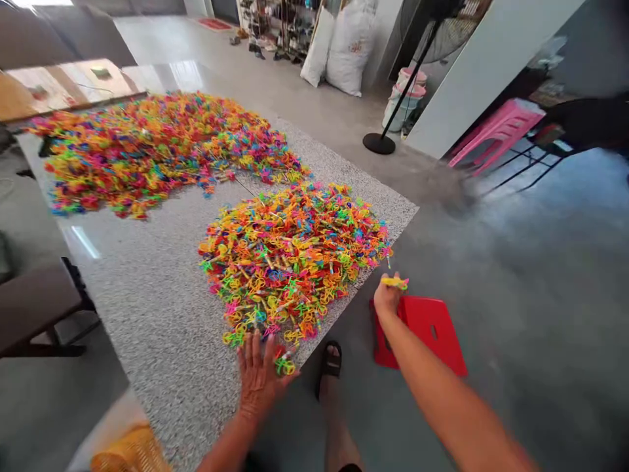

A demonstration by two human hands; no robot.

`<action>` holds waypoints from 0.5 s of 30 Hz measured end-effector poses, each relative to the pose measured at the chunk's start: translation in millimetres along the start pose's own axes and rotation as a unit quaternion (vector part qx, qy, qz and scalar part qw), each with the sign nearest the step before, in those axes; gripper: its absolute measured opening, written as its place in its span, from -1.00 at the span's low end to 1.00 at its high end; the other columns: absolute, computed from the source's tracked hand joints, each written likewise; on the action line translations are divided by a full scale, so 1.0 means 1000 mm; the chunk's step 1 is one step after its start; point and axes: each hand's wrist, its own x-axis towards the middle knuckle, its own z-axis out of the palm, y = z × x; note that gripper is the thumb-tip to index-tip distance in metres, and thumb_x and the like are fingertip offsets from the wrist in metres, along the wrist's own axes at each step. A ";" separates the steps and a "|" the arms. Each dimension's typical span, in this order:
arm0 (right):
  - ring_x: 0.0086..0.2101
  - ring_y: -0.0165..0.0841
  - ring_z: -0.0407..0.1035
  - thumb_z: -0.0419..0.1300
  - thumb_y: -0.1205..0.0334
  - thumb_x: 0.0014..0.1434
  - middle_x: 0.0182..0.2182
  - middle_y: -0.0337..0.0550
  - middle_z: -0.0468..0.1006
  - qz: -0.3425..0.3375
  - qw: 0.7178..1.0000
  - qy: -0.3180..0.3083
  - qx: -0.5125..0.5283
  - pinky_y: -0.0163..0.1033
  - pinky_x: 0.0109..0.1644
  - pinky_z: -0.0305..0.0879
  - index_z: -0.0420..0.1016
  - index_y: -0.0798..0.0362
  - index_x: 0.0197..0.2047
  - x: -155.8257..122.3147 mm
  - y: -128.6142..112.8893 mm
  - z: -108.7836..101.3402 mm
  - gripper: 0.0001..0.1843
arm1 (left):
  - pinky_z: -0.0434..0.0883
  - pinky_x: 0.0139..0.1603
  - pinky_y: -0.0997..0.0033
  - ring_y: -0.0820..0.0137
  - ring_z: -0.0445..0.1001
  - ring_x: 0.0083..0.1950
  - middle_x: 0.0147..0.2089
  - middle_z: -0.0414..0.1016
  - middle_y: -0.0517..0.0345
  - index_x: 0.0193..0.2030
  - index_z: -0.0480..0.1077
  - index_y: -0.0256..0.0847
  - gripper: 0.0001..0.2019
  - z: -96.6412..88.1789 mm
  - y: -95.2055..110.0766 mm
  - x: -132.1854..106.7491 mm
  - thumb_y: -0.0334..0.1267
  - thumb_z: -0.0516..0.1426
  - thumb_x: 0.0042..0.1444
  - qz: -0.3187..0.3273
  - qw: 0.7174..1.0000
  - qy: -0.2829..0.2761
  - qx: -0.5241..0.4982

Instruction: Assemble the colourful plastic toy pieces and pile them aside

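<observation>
A broad pile of small bright plastic pieces (295, 255), many with loops and short stems, lies near the corner of the speckled stone table (187, 288). My left hand (256, 377) rests at the pile's near edge, palm down with fingers stretched out. Between its thumb and forefinger lie a few loose pieces (285, 364), green and yellow among them. Beyond the table's right edge, my right hand (387, 298) is closed around a small yellow plastic piece (393, 282) with a pink end. What exactly the pieces are is too small to tell.
A second, larger heap (167, 151) covers the table's far side. Below my right arm stands a red plastic stool (432, 328). A yellow basket (130, 452) is at the lower left, a brown bench (39, 295) at left. Farther off are a fan stand (379, 143) and white sacks (351, 49).
</observation>
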 end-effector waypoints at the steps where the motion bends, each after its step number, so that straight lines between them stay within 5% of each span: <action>1: 0.29 0.13 0.24 -0.10 0.03 0.39 0.22 0.49 0.43 -0.001 1.000 0.002 -0.004 0.36 0.35 0.11 0.41 0.35 0.23 0.025 0.004 0.016 -0.38 | -0.09 0.49 -0.41 -0.27 -0.15 0.59 0.55 -0.07 -0.47 0.55 -0.04 -0.24 0.09 0.005 -0.003 0.010 0.24 0.32 0.04 0.004 1.000 0.000 -0.004; 4: 0.36 0.10 0.11 -0.13 0.04 0.42 0.31 0.44 0.33 -0.015 1.000 0.003 -0.014 0.34 0.38 0.06 0.31 0.31 0.34 0.078 0.012 0.061 -0.37 | -0.12 0.49 -0.43 -0.27 -0.17 0.60 0.59 -0.17 -0.40 0.57 -0.09 -0.15 0.09 0.016 -0.008 0.045 0.20 0.33 0.05 0.013 1.000 -0.007 -0.007; 7: 0.39 0.09 0.00 -0.11 0.03 0.42 0.35 0.41 0.25 -0.040 0.999 -0.002 -0.023 0.36 0.37 0.05 0.26 0.27 0.37 0.102 0.012 0.092 -0.37 | -0.13 0.48 -0.48 -0.28 -0.24 0.61 0.62 -0.29 -0.35 0.58 -0.15 -0.09 0.08 0.025 -0.002 0.083 0.11 0.34 0.08 -0.016 1.000 -0.027 -0.003; 15: 0.38 0.08 0.03 -0.04 0.06 0.41 0.36 0.34 0.17 -0.154 0.987 0.009 -0.035 0.40 0.34 0.10 0.21 0.15 0.41 0.146 -0.014 0.118 -0.40 | -0.06 0.45 -0.49 -0.30 -0.27 0.61 0.62 -0.30 -0.36 0.57 -0.09 -0.11 0.04 0.058 0.035 0.151 0.13 0.32 0.07 -0.044 0.998 -0.035 0.000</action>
